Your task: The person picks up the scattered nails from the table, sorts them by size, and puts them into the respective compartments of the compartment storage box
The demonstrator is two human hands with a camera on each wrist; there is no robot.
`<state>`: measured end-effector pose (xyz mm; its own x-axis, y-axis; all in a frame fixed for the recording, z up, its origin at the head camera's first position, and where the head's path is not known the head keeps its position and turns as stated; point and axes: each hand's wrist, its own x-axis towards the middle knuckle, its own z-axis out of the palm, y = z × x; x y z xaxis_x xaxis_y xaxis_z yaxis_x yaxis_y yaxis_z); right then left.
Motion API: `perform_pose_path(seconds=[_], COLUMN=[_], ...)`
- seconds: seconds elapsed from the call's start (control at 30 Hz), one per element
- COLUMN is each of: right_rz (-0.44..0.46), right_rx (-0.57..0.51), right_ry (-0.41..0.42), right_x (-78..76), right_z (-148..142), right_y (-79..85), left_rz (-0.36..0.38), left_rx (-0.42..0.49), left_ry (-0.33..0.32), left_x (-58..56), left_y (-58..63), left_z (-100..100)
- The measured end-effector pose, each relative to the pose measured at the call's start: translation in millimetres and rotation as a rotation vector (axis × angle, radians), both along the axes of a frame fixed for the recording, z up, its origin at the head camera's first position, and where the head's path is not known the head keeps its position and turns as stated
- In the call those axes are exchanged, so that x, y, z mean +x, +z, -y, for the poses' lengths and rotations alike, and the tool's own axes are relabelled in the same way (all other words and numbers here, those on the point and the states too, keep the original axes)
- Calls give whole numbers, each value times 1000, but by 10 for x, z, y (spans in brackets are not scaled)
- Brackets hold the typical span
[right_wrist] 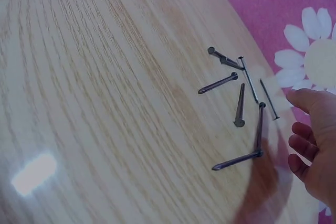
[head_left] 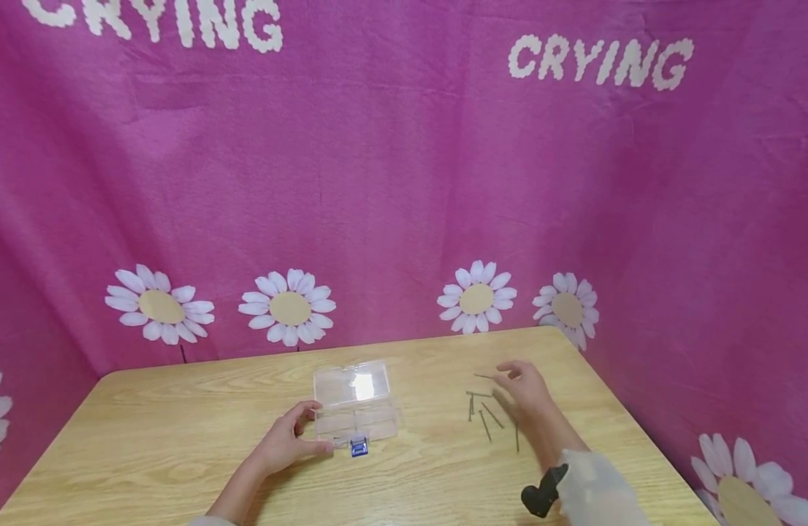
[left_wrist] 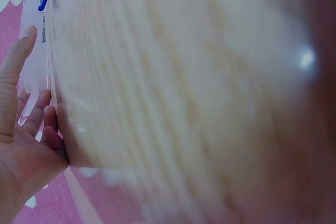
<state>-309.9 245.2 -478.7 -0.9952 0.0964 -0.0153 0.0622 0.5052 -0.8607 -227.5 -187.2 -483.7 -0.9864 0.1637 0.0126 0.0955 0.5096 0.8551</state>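
Observation:
A clear plastic compartment box (head_left: 334, 424) stands on the table with its transparent lid (head_left: 338, 387) raised at the back and a blue latch (head_left: 359, 446) at the front. My left hand (head_left: 292, 438) grips its left side, thumb at the front corner and fingers further back. Inside, near the latch, lies a nail (left_wrist: 43, 29). On the right, my right hand (head_left: 525, 387) hovers beside a loose nail (head_left: 484, 376), its fingers loosely bent. In the right wrist view, a gap separates the fingertips (right_wrist: 296, 97) from the closest nail (right_wrist: 269, 99). Several dark nails (right_wrist: 240, 106) lie scattered nearby.
The light wood table (head_left: 180, 431) has a rounded far edge. Behind and beside it hangs a pink curtain (head_left: 378, 183) with white daisies and lettering. A black device (head_left: 544, 493) is worn on the right wrist.

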Motion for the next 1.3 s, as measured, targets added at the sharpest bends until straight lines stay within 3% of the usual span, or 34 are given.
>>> perform_pose_path(seconds=[0.63, 1.07, 1.3], right_rz=[-6, 8, 59], right_rx=[259, 308, 245], right_ry=[-1, -29, -47], right_x=[-50, -37, -37], right_z=[45, 36, 14], right_y=[-69, -80, -83], left_rz=[-9, 11, 6], left_rx=[4, -10, -17], left_ry=[11, 14, 8], left_x=[-11, 10, 2], left_y=[-3, -5, -13], left_z=[14, -2, 7])
